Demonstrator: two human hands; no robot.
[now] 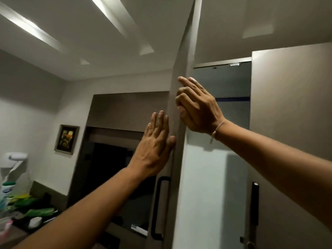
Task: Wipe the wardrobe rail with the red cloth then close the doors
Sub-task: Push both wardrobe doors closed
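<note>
The left wardrobe door [181, 56] stands edge-on to me, swung partly open, with a black handle [159, 207] low on its outer face. My left hand [154, 146] lies flat against that outer face, fingers straight and together. My right hand [195, 105] curls its fingers around the door's front edge. The right wardrobe door [291, 108] is a grey panel with its own black handle [254, 203]. Between the doors I see a strip of the wardrobe's inside [231, 83]. No rail and no red cloth show in view.
A counter [16, 236] at the lower left carries bottles, a green item and a white cup. A wall-mounted hair dryer [16, 159] and a framed picture [66, 139] hang on the left wall. A dark doorway [107, 166] lies behind the left door.
</note>
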